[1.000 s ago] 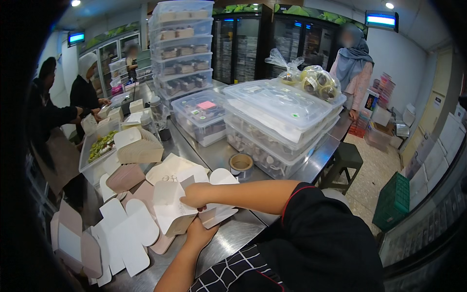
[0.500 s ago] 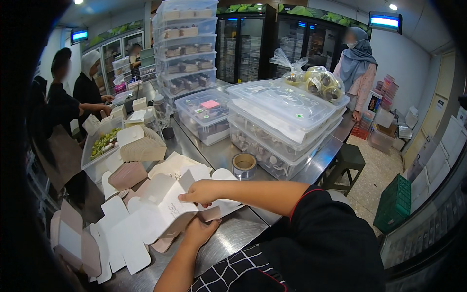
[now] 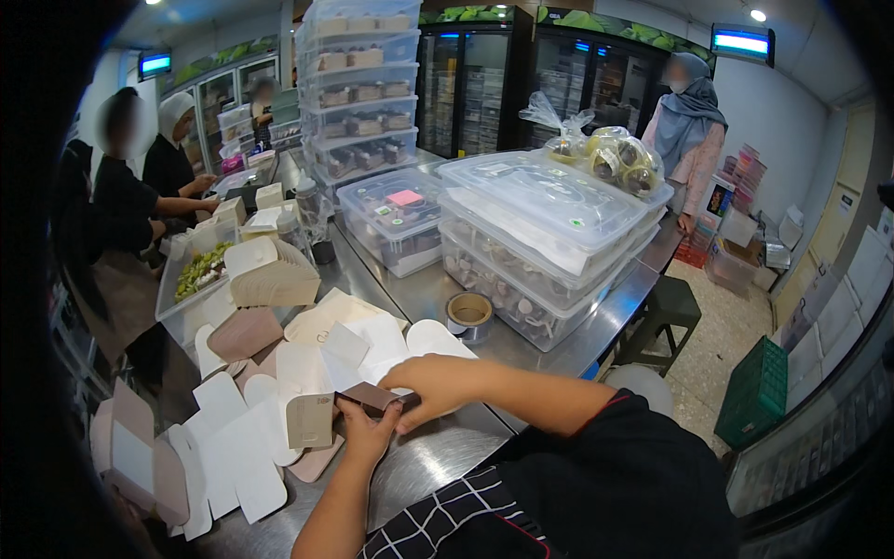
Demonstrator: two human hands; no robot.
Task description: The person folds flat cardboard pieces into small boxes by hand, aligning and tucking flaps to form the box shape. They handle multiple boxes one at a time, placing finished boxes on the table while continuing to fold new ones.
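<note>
Both hands are closed on a small folding carton (image 3: 371, 397), partly folded up, with a dark brownish side facing me and white inner flaps standing up behind. My left hand (image 3: 365, 430) grips its near lower edge, the thumb up against the brown side. Reaching over from the right, my right hand (image 3: 436, 384) clasps the carton's right end, its fingertips close to the left thumb. Loose flat carton blanks (image 3: 228, 447), white, beige and pinkish, lie in a heap to the left. A pinkish carton (image 3: 140, 461) stands partly folded at the near left.
A roll of tape (image 3: 468, 315) lies beyond my hands. Clear lidded tubs (image 3: 549, 252) are stacked behind it, a taller stack (image 3: 358, 102) farther back. A tub of green food (image 3: 200, 270) and stacked blanks (image 3: 270, 270) stand left. Other people work at left; one person (image 3: 687, 140) stands far right.
The carton has turned in my hands, so its brownish side now faces me. My right hand has moved right and lower, from its printed panel to its end; my left has shifted slightly left.
</note>
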